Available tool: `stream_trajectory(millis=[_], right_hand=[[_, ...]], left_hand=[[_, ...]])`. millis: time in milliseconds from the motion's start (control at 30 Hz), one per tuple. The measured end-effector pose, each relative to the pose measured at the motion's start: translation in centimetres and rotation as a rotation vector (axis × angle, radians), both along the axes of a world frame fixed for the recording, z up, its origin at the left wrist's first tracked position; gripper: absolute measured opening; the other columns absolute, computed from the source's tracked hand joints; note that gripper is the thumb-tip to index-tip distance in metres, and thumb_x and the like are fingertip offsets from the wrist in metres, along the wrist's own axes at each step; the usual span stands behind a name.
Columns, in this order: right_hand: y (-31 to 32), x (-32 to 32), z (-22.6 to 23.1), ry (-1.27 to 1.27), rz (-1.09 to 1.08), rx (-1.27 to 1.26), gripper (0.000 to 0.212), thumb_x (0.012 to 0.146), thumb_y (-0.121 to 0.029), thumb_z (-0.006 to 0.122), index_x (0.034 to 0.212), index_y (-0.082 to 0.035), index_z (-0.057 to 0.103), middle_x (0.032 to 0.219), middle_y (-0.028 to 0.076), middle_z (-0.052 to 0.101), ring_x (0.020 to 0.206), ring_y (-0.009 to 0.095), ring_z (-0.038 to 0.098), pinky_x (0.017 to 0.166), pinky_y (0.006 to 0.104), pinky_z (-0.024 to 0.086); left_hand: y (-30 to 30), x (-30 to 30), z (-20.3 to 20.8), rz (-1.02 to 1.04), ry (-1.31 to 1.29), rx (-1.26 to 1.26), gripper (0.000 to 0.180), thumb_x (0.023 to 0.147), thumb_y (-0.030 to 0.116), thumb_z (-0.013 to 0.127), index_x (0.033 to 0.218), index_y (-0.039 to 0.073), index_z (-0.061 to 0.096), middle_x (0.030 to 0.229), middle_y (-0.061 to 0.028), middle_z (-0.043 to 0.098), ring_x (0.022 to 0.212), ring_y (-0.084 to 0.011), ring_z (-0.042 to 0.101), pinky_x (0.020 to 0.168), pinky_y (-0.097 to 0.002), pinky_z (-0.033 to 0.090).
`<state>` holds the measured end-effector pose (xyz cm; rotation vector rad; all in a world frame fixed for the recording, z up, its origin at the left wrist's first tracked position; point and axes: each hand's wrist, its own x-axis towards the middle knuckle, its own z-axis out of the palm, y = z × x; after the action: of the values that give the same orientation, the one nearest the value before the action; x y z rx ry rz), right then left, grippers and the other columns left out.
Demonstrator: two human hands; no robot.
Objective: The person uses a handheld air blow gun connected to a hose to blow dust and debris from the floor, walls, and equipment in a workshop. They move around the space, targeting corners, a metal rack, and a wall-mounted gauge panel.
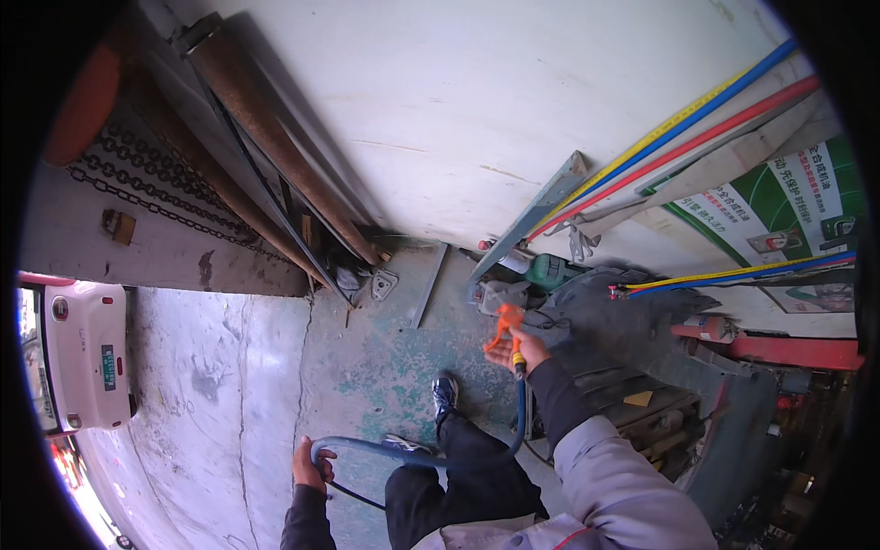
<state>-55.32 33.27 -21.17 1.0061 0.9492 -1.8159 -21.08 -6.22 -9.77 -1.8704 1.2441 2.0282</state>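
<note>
My right hand (529,350) is closed around an orange air gun (508,321), held out ahead of me over the floor. A yellow fitting (518,358) joins it to a blue-grey hose (394,448). From there the hose hangs down and loops leftward across my legs. At lower left, my left hand (312,466) has its fingers wrapped around the other side of that loop. A thin black line (356,496) trails from near the left hand toward my legs.
Rusty pipes (275,137) lean against the white wall at left, beside hanging chains (160,170). A green machine (553,271) stands by a metal post (532,220). Wooden pallets (642,417) lie at right. Coloured hoses (687,137) run along the wall. A parked car (87,353) is far left.
</note>
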Motion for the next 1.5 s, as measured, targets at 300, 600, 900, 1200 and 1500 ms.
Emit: stream_trajectory(millis=[300,600,900,1200,1500], right_hand=[[1.3,-5.0,-4.5,0.190,0.233,0.366,0.028,0.100,-0.031,0.053,0.104,-0.003,0.055,0.083,0.013,0.065,0.072,0.030,0.070,0.062,0.0477,0.061],[-2.1,-3.4,-5.0,0.235,0.307,0.335,0.027,0.099,-0.030,0.054,0.097,-0.002,0.054,0.077,0.011,0.062,0.057,0.026,0.064,0.050,0.0431,0.056],[-3.9,-4.7,-9.0,0.428,0.714,0.522,0.032,0.097,-0.027,0.052,0.079,-0.001,0.055,0.071,0.014,0.063,0.050,0.026,0.062,0.045,0.0400,0.050],[0.3,-0.7,-9.9,-0.030,0.166,0.350,0.027,0.100,-0.030,0.053,0.102,-0.004,0.054,0.081,0.015,0.064,0.070,0.030,0.069,0.054,0.0464,0.057],[8.9,3.1,-11.8,-0.065,0.467,0.412,0.027,0.097,-0.033,0.056,0.092,-0.006,0.058,0.080,0.008,0.065,0.067,0.022,0.066,0.041,0.0308,0.043]], left_hand=[[0.0,5.4,-1.5,-0.111,-0.192,-0.174,0.061,0.100,0.057,0.034,0.077,0.006,0.056,0.052,-0.0090,0.051,0.031,-0.0173,0.036,0.031,-0.0322,0.028],[1.0,8.9,-0.8,-0.079,-0.262,-0.131,0.061,0.101,0.055,0.038,0.078,0.002,0.057,0.053,-0.0106,0.053,0.031,-0.0177,0.038,0.031,-0.0320,0.030],[2.1,13.2,-0.7,0.022,-0.283,-0.079,0.060,0.101,0.055,0.038,0.076,0.003,0.056,0.051,-0.0103,0.053,0.030,-0.0175,0.038,0.029,-0.0323,0.029],[3.0,15.0,-0.5,-0.055,-0.347,-0.069,0.059,0.100,0.053,0.041,0.076,0.002,0.059,0.052,-0.0111,0.055,0.032,-0.0176,0.042,0.031,-0.0325,0.032],[5.9,13.5,-0.4,-0.395,-0.405,-0.071,0.057,0.101,0.050,0.042,0.077,0.003,0.063,0.058,-0.0070,0.061,0.044,-0.0140,0.052,0.044,-0.0304,0.040]])
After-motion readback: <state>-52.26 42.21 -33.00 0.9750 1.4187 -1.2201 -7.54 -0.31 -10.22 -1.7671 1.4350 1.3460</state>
